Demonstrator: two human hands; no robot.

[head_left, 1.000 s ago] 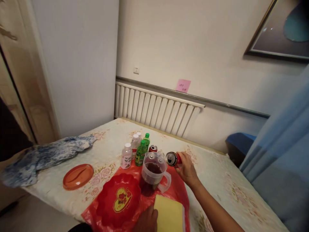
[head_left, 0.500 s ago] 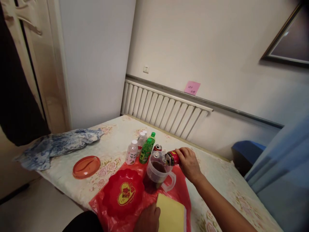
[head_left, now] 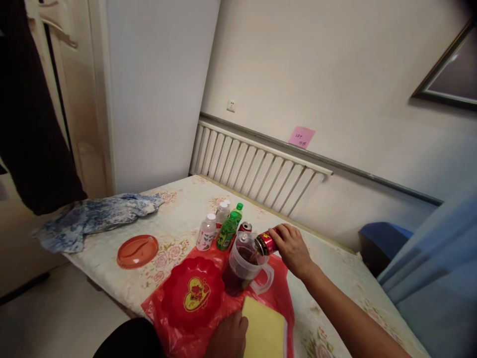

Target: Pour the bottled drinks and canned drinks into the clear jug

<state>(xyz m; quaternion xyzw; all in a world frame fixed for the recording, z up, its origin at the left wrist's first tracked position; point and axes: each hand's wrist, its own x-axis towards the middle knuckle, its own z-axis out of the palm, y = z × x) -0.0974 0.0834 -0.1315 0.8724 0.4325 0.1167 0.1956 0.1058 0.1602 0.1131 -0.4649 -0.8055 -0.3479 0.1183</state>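
Observation:
My right hand (head_left: 292,248) grips a red and black drink can (head_left: 266,243), tilted with its mouth over a clear plastic pitcher (head_left: 235,271). Brown liquid runs from the can into the pitcher, which holds dark brown liquid and has its handle toward the right. Low in the view, my left hand (head_left: 229,335) is closed, its fingers curled beside the left edge of a yellow notebook (head_left: 263,328); anything inside them is hidden. To the pitcher's left lies a red scalloped tray (head_left: 173,293) with a yellow heart. Both tray and pitcher rest on a red plastic bag (head_left: 279,273).
Behind the pitcher stand a white-capped bottle (head_left: 206,233), green bottles (head_left: 226,233) and an opened can (head_left: 245,226). An orange divided plate (head_left: 128,256) and a blue-white cloth (head_left: 108,216) lie leftward on the flowered tablecloth (head_left: 335,288). A radiator (head_left: 253,166) lines the wall.
The can is tipped further, and a brown stream now shows below its mouth. The whole view has shifted slightly; my left hand stays by the notebook.

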